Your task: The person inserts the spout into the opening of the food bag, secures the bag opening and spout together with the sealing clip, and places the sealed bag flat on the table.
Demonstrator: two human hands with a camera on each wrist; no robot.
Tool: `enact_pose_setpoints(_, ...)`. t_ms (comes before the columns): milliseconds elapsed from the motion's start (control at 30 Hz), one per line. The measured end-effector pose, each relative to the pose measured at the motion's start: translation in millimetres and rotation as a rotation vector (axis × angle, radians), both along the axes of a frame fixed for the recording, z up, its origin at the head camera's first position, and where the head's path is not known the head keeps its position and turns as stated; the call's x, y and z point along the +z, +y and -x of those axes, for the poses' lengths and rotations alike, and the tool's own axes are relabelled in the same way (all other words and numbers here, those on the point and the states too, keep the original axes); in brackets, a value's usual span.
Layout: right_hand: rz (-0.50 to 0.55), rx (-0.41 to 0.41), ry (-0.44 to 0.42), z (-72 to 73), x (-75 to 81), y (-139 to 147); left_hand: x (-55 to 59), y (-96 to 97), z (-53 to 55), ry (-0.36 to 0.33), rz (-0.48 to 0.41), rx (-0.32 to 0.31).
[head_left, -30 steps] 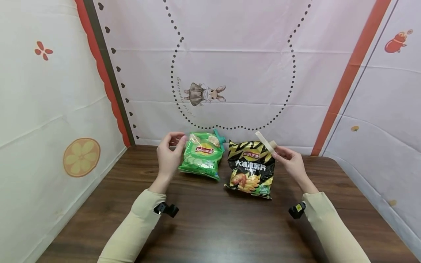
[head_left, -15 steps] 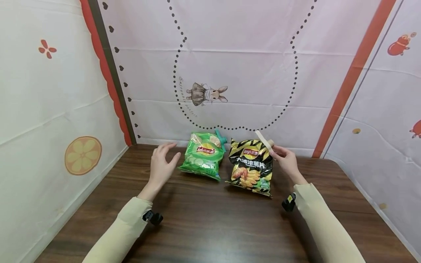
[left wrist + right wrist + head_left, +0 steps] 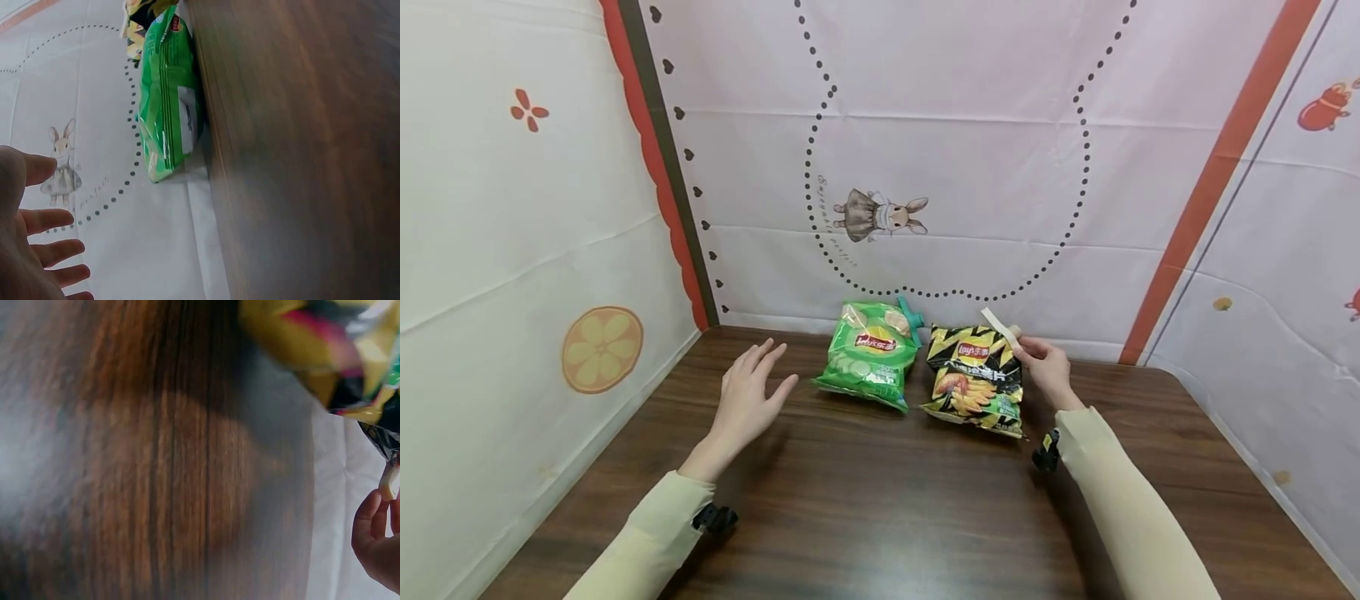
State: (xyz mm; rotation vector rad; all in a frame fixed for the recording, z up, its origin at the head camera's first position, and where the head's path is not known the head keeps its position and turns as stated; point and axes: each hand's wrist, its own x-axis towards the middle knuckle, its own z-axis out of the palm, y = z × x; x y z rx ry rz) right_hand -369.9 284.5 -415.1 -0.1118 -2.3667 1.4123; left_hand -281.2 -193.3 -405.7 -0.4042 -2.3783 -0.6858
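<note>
My right hand [image 3: 1047, 372] pinches one end of a cream bag clip [image 3: 1000, 327] between thumb and fingers. That clip sits across the top right corner of a black-and-yellow bag of potato chips [image 3: 973, 385]. Whether the bag's lower edge touches the table is hard to tell. My left hand [image 3: 747, 398] is apart from everything, fingers spread, left of a green bag of potato chips [image 3: 867, 358]. A teal bag clip [image 3: 912, 318] is on the green bag's top right corner. In the left wrist view the green bag [image 3: 169, 100] shows its side seam.
Both bags are at the back of a dark wooden table [image 3: 850, 500]. Behind it hangs a printed cloth [image 3: 970, 183] with a rabbit figure, and more cloth encloses the left and right sides. Black wrist cameras sit at both sleeves.
My left hand has drawn away from the green bag, leftward and toward me, its fingers spreading. The right hand keeps hold of the cream clip, and the black-and-yellow bag has shifted and tilted slightly.
</note>
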Motion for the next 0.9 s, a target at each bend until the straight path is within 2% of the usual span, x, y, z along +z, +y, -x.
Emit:
enact_pose_setpoints(167, -0.09, -0.081, -0.014, 5.2, -2.4, 0, -2.5, -6.7, -4.3, -0.03, 0.01, 0.017)
enact_pose_setpoints(433, -0.072, -0.135, -0.044, 6.4, -2.1, 2, -3.5, -10.6, -5.9, -0.034, 0.01, 0.029)
enact_pose_setpoints(600, -0.091, -0.117, -0.053, 2.9, -3.0, 7, -2.7, -7.6, -4.5, -0.032, 0.004, 0.021)
enact_pose_setpoints(733, -0.072, -0.082, -0.077, -0.6, -2.7, 10, -2.7, -4.7, -4.0, -0.036, 0.001, 0.016)
enact_pose_setpoints(900, -0.024, -0.039, -0.081, -3.5, 0.8, 12, -1.5, -1.8, -3.0, -0.007, -0.007, 0.015)
